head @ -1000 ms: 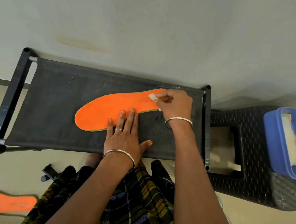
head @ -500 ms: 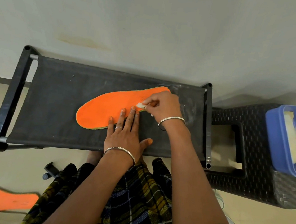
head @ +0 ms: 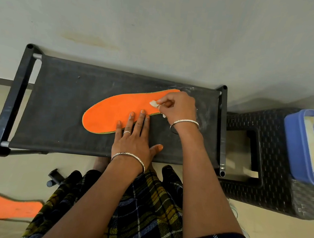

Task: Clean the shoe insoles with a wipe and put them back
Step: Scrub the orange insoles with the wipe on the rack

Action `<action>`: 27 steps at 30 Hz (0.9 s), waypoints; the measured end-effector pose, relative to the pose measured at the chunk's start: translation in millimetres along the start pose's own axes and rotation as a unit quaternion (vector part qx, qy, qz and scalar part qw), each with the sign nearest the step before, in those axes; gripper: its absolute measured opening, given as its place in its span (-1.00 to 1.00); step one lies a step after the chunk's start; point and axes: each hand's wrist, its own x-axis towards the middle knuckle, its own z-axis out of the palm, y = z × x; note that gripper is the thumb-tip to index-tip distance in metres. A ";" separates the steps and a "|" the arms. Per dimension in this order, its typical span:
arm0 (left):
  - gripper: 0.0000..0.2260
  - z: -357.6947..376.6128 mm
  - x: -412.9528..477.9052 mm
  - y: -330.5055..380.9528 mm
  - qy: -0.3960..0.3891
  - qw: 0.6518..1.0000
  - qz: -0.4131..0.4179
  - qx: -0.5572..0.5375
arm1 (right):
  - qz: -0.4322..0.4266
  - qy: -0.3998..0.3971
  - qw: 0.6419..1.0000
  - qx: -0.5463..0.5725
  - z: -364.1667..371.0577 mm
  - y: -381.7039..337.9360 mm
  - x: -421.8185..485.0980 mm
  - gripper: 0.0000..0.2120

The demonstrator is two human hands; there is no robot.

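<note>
Orange insole [head: 114,113] lies flat on the black surface [head: 58,94], left hand [head: 133,141] pressing its near edge with straight fingers, right hand [head: 178,107] just beyond it pinching a small wipe [head: 154,104] against the insole's heel end.

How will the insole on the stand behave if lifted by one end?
Probably floppy, may droop: the insole is thin, flat on the stand. Likely light, apt to slide: the left hand pins it while the right hand rubs with a wipe.
</note>
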 end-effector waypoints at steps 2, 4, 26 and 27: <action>-0.23 -0.2 0.1 0.3 -0.001 1.000 0.000 0.000 | 0.048 0.062 0.997 -0.009 -4.0 8.9 2.6 -0.91; -0.23 0.1 -0.5 0.4 0.001 1.000 0.001 -0.001 | 0.106 0.139 0.984 -0.028 -12.1 19.8 4.2 -0.91; -0.22 1.1 0.1 -2.1 0.003 1.000 0.008 -0.004 | 0.029 0.082 0.994 0.062 -17.3 14.4 2.1 -0.92; -0.22 0.8 0.3 -2.0 0.002 1.000 0.009 -0.003 | 0.025 0.037 0.997 0.056 -13.9 12.3 0.6 -0.91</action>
